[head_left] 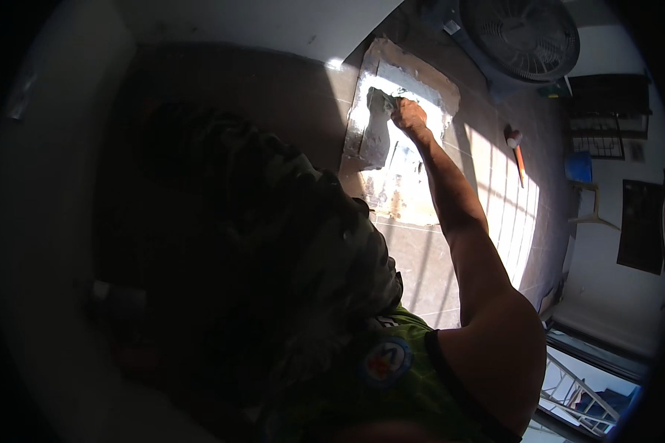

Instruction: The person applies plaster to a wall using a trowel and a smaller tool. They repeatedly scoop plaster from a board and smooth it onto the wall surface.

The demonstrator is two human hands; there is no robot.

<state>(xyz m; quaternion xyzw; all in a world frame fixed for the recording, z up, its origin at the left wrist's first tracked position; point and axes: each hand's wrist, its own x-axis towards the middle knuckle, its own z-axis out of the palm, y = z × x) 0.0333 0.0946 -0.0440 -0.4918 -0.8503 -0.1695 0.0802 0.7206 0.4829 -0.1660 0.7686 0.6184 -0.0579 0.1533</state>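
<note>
The right hand (409,116) reaches far forward on a bare, outstretched arm and closes around the handle of a trowel (379,122), whose flat blade carries grey mortar. The blade lies against a patch of wet mortar (414,81) spread over the tiled floor (436,273), at the patch's left part, close to the white wall (273,22) that runs along the top of the view. Bright sunlight falls across the mortar and the tiles beside it, striped with shadow bars toward the right.

The left hand is not in view; the whole left side of the picture is dark, filled by the person's camouflage-patterned clothing (295,244) and a green sleeveless shirt (406,369) with a round badge.

Well apart from the trowel, to the right on the tiles, lies a hammer with an orange handle (519,159). A round floor fan (521,33) stands at the top right, just beyond the mortar patch. Farther right, a blue container (578,167) sits near the wall, and a metal ladder (580,402) shows at the lower right corner.
</note>
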